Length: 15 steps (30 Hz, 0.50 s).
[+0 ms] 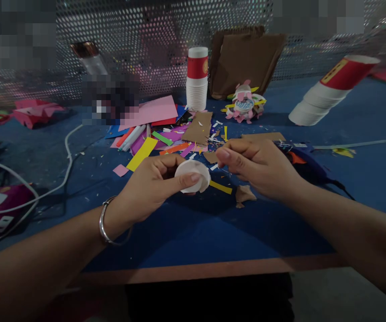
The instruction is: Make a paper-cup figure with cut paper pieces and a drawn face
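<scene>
My left hand (156, 183), with a metal bangle on the wrist, is closed around a small white paper disc (193, 175), thumb pressed on its face. My right hand (256, 167) is curled just to the right of the disc, fingers pinched together near its edge; what they pinch is too small to make out. Both hands hover over the blue table (196, 228) near its front edge. A yellow paper strip (220, 187) and a torn brown cardboard scrap (244, 195) lie under the hands.
Coloured paper scraps and strips (161, 136) litter the table middle. A stack of red-and-white paper cups (197, 79) stands behind, another stack (330, 89) lies tilted at right. A decorated cup craft (245, 106), brown cardboard (246, 58), a glue gun (300, 161), white cables (67, 165).
</scene>
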### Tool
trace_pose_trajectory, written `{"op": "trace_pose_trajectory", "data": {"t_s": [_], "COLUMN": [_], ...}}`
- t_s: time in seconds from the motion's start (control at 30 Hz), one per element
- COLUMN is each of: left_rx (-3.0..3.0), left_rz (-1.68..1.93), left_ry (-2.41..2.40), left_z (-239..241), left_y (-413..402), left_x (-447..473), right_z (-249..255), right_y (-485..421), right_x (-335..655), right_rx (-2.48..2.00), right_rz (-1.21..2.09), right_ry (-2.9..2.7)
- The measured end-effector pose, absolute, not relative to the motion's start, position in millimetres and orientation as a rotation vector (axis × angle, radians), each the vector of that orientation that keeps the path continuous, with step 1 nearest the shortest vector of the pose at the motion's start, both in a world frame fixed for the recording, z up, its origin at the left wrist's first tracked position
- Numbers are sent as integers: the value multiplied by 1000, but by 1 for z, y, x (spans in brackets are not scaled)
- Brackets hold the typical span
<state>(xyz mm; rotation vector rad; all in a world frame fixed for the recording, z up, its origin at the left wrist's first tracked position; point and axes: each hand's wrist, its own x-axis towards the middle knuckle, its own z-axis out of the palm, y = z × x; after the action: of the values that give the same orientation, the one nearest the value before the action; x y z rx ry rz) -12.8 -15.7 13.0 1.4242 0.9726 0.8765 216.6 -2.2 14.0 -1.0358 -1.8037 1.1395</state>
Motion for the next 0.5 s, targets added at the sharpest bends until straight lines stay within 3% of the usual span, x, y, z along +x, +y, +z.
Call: {"op": "trace_pose_trajectory", "data": {"t_s": [0.27, 0.5], "left_rx": [1242, 1135], "left_rz": [842, 796], "left_ry": [917, 886], "left_z": [17, 18], "left_y": [-21, -20], "left_x": [-7, -5], "right_z": [13, 18], "right_y": [-8, -8], "right_x": [208, 207], "right_rx": [-1049, -1002], "right_rz": [1474, 1560], "right_ry": [-1703, -1685]}}
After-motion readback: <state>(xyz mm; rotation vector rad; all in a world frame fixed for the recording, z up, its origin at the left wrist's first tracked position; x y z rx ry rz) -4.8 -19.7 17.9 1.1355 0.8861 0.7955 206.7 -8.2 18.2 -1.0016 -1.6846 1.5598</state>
